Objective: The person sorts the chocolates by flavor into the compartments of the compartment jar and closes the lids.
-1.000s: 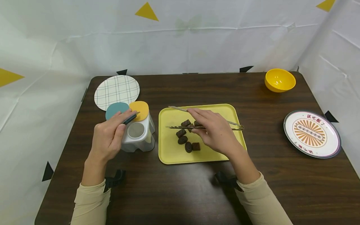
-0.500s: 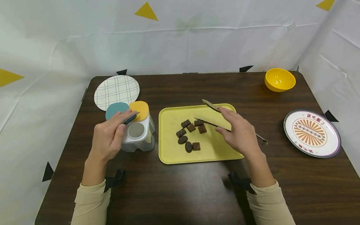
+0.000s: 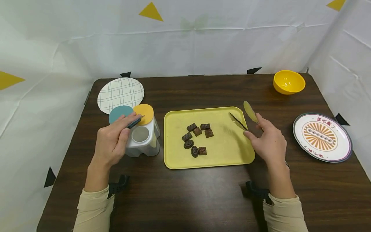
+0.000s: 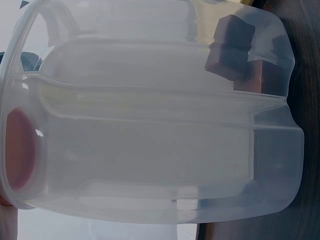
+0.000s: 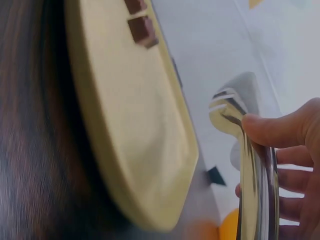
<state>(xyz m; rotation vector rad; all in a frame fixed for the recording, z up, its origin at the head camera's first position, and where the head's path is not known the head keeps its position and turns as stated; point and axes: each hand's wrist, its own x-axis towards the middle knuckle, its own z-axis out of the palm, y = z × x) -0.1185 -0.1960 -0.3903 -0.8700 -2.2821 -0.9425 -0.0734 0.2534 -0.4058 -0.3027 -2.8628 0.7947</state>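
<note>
My left hand [image 3: 125, 128] grips a clear plastic container [image 3: 144, 141] whose teal lid [image 3: 120, 113] and yellow lid [image 3: 144, 113] are flipped open. Through its wall [image 4: 150, 150] the left wrist view shows brown chocolate pieces [image 4: 230, 45] inside. A yellow tray [image 3: 226, 151] at the table's centre carries several chocolates [image 3: 197, 135]. My right hand [image 3: 254, 129] holds metal tongs [image 3: 242, 118] over the tray's right edge, tips pointing up and away, nothing between them. The right wrist view shows the tongs [image 5: 245, 150] in my fingers [image 5: 280, 130] beside the tray [image 5: 125, 125].
A plaid round plate [image 3: 120, 93] lies behind the container. A yellow bowl [image 3: 288, 82] sits at the far right corner and a patterned plate [image 3: 321, 138] at the right edge. White sheeting walls the table on three sides.
My right hand has carried the tongs from over the chocolates to the tray's right edge, swinging the tips upward. The left hand and container have stayed put.
</note>
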